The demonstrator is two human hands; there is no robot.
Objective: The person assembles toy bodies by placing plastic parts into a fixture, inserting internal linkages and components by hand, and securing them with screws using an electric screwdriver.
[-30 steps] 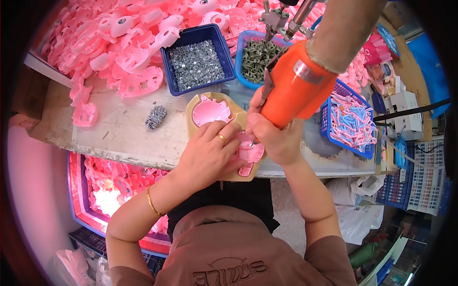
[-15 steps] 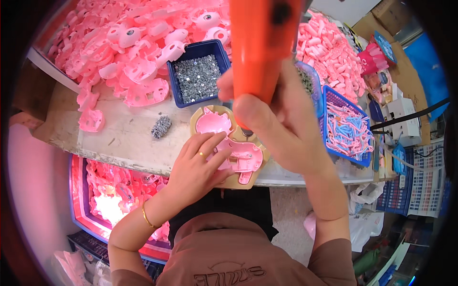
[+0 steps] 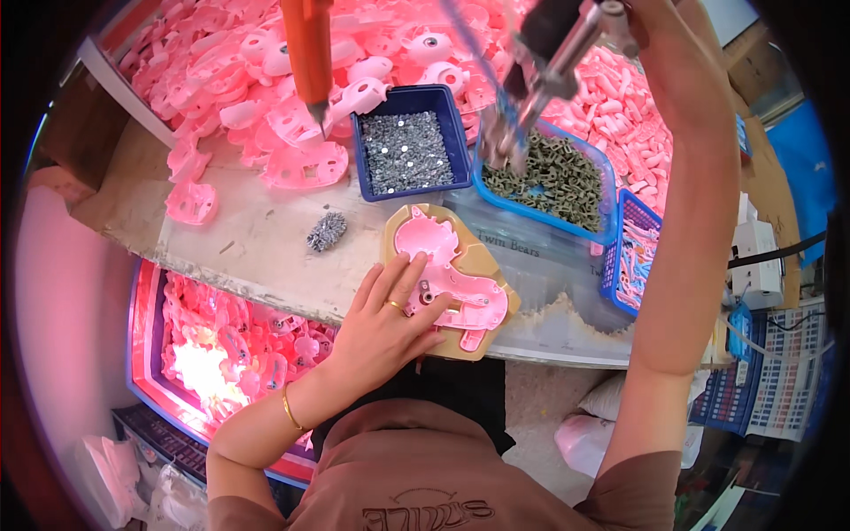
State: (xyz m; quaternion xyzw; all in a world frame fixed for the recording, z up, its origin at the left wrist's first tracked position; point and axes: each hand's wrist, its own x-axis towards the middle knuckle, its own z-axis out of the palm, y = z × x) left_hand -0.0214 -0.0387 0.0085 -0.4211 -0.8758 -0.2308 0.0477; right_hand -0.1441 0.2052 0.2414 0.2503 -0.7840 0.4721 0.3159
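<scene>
My left hand [image 3: 382, 319] lies with fingers spread over a pink plastic toy half-shell [image 3: 478, 301]. The shell sits hollow side up in a tan shaped holding block [image 3: 492, 265] near the table's front edge. Stretched far up to the right, my right hand [image 3: 677, 53] is partly cut off by the upper rim, beside a metal clamp-like fitting [image 3: 562, 75]; its fingers are not clear enough to read. An orange power screwdriver [image 3: 307, 53] hangs tip down at the upper left, away from both hands.
Beyond the block stand a dark blue bin of small screws [image 3: 456, 146] and a blue tub [image 3: 604, 199] of dark green parts. Pink shells [image 3: 212, 80] heap at the far left. A screw cluster [image 3: 328, 232] lies left. A blue basket [image 3: 620, 292] sits right.
My right hand has let go of the orange screwdriver and moved up and right. The screwdriver now hangs farther left. My left hand stays on the shell.
</scene>
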